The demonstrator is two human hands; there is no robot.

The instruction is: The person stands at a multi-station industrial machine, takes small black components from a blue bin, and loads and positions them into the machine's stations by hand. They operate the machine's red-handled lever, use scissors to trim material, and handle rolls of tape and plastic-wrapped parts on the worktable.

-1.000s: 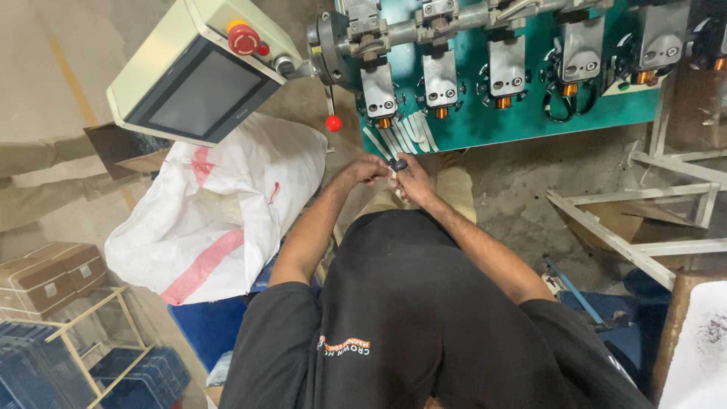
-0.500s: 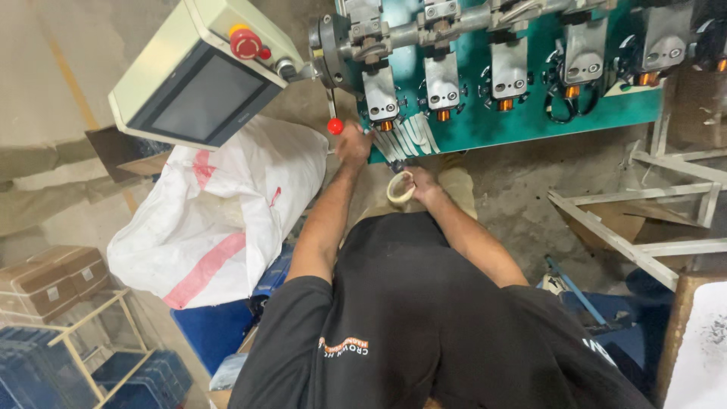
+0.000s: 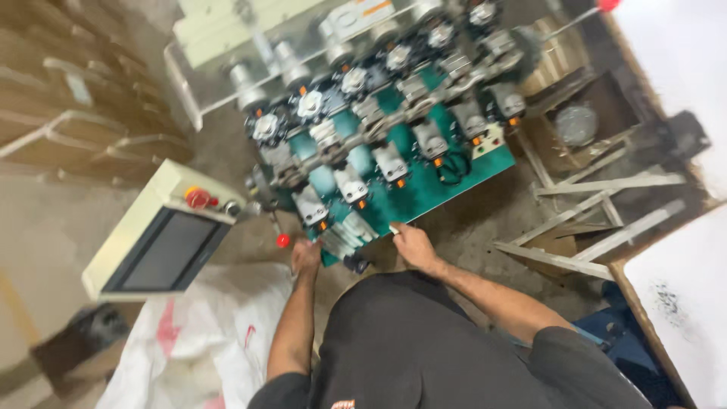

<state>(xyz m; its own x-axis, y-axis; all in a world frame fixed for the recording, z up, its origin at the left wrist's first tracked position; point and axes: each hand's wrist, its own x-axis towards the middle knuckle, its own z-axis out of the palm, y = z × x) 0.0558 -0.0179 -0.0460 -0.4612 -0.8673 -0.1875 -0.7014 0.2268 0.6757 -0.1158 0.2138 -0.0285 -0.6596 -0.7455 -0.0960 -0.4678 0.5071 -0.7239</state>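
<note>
A green winding machine (image 3: 424,189) with rows of grey spindle heads stands in front of me, tilted in the blurred head view. My left hand (image 3: 305,257) is at its lower left corner, just below a lever with a red knob (image 3: 282,241); its fingers are curled and hidden against the machine. My right hand (image 3: 413,244) rests on the lower edge of the green panel, with a small white bit (image 3: 394,229) at a fingertip. A dark part (image 3: 356,263) sits between the two hands. My dark shirt fills the bottom.
A cream control box (image 3: 163,241) with a dark screen and a red button hangs at the left. A white sack (image 3: 189,348) lies below it. Wooden slats (image 3: 591,220) and a white sheet (image 3: 674,318) are at the right, stacked cartons at the upper left.
The camera has swung and tilted, so the machine now lies diagonally. My right hand has gone from my chest, where it held a pale roll, to the panel's edge. The roll is out of sight.
</note>
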